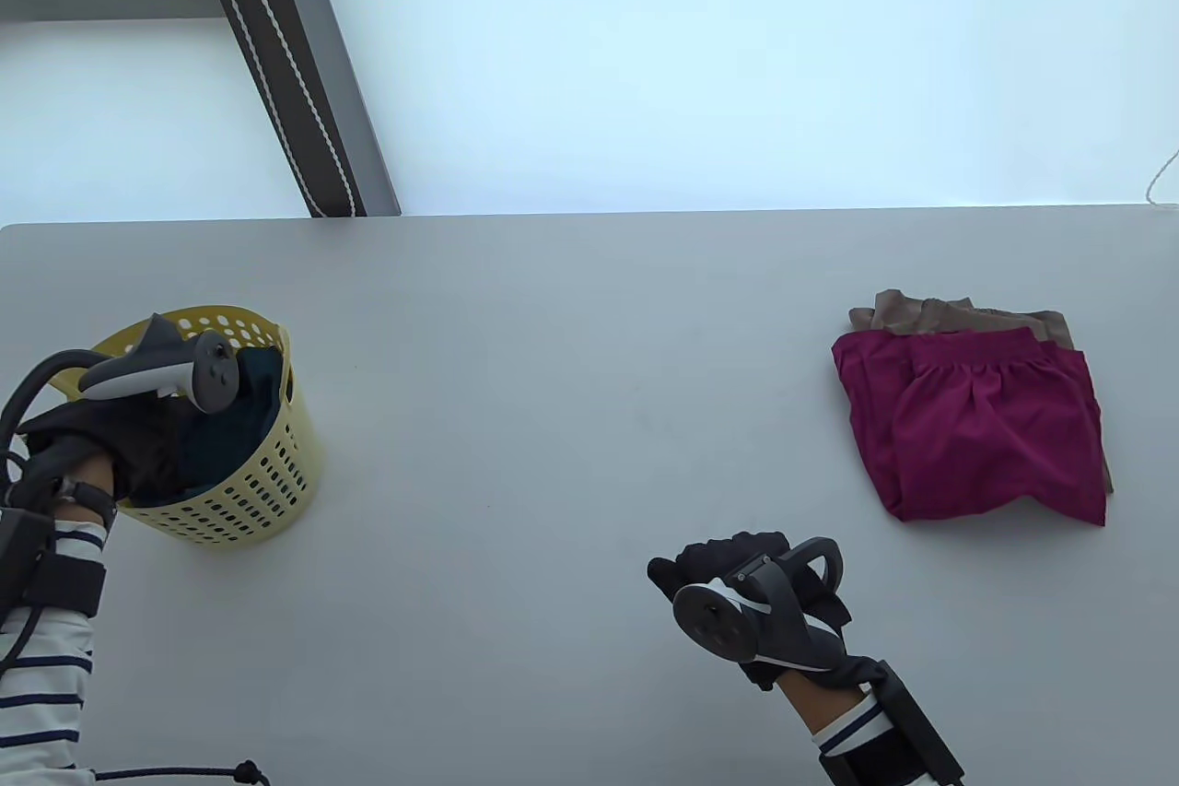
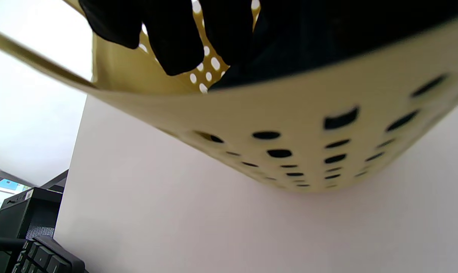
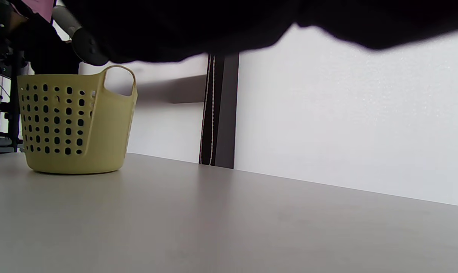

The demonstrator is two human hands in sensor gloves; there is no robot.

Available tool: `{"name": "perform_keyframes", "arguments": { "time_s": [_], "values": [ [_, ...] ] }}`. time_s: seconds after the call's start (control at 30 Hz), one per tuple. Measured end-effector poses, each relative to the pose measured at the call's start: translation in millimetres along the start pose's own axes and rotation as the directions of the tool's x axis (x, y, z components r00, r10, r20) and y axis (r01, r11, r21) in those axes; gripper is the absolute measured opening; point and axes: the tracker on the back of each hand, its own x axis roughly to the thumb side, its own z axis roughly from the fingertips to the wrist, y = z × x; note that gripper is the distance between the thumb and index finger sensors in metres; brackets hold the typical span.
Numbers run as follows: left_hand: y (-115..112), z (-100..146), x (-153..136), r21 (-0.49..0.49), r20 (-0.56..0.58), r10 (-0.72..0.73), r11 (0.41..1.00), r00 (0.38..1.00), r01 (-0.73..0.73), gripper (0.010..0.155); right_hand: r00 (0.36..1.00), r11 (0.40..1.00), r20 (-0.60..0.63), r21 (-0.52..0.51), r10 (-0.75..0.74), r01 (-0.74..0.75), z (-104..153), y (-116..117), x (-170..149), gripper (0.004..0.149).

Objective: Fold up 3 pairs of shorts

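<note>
Yellow plastic basket (image 1: 249, 473) standing at the left of the table (image 1: 553, 381), with dark teal shorts (image 1: 253, 394) bundled inside. Left hand (image 1: 101, 445) reaching over the near rim, fingers (image 2: 175, 41) hanging down into the basket next to the dark cloth; cannot tell whether any fabric is pinched yet. Right hand (image 1: 737, 588) low over the table at the near middle, fingers curled, holding nothing. Magenta shorts (image 1: 976, 427) folded and stacked on tan shorts (image 1: 958, 316) at the right, well apart from both hands.

Likely step: lifting the last pair out for folding. Main risks, as judgement only:

- Light basket, nothing bracing it: could tip or drag toward the edge if the cloth snags on the perforations or the handle.
- Bunched fabric: may come out twisted, with a leg turned inside.
- Careless spreading toward the right: could nudge the finished stack and undo the folds.
</note>
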Motion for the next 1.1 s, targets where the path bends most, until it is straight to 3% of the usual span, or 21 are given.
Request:
{"name": "perform_keyframes", "arguments": {
  "time_s": [0.2,0.4,0.5,0.6,0.67,0.73,0.8,0.83,0.9,0.93,1.03,1.1],
  "values": [
    [-4.2,-11.4,3.1,-0.025,0.073,0.084,0.996,0.994,-0.082,0.039,1.0,1.0,0.001,0.007,0.0,0.0,-0.4,0.1,-0.1,0.041],
    [1.3,-4.1,-5.1,0.012,0.048,0.099,0.995,0.994,-0.1,0.03,1.0,1.0,0.0,0.015,0.001,-0.001,-0.8,0.0,-0.4,0.041],
    [14.1,10.0,-20.2,0.1,0.028,0.183,0.978,0.983,-0.185,0.028,1.0,1.0,-0.002,0.01,0.009,-0.009,-0.9,-0.2,-0.6,0.041],
    [35.8,39.3,-45.9,0.286,0.018,0.377,0.886,0.926,-0.366,0.028,1.0,1.0,-0.007,0.009,0.011,-0.011,-1.0,-0.1,-1.5,0.041],
    [50.9,66.1,-65.8,0.445,0.061,0.517,0.751,0.854,-0.487,0.028,1.0,1.0,-0.01,0.008,0.015,-0.015,-1.0,-0.7,-2.1,0.041],
    [61.9,92.7,-82.7,0.564,0.147,0.645,0.568,0.75,-0.599,0.028,1.0,1.0,-0.012,0.005,0.018,-0.018,-0.9,-1.1,-2.5,0.041],
    [73.2,126.7,-101.0,0.627,0.311,0.731,0.322,0.608,-0.709,0.028,1.0,1.0,-0.014,-0.002,0.021,-0.021,-0.9,-1.4,-3.0,0.041],
    [78.1,145.6,-109.2,0.634,0.421,0.744,0.168,0.518,-0.755,0.027,1.0,1.0,-0.016,-0.004,0.022,-0.022,-0.9,-1.5,-3.4,0.041],
    [85.3,172.9,-116.8,0.57,0.602,0.702,-0.043,0.382,-0.82,0.028,1.0,1.0,-0.018,-0.009,0.024,-0.024,-0.9,-1.9,-3.9,0.041],
    [89.2,193.0,-121.3,0.505,0.715,0.635,-0.178,0.293,-0.845,0.028,0.999,1.0,-0.019,-0.014,0.026,-0.026,-0.7,-2.4,-4.3,0.041],
    [99.6,235.4,-125.5,0.288,0.907,0.403,-0.391,0.118,-0.874,0.027,0.999,0.999,-0.022,-0.03,0.029,-0.03,-0.3,-4.4,-5.1,0.041],
    [106.9,259.5,-125.2,0.157,0.97,0.237,-0.466,0.048,-0.871,0.027,0.999,0.999,-0.024,-0.036,0.029,-0.03,-0.1,-5.6,-5.7,0.041]
  ]
}}
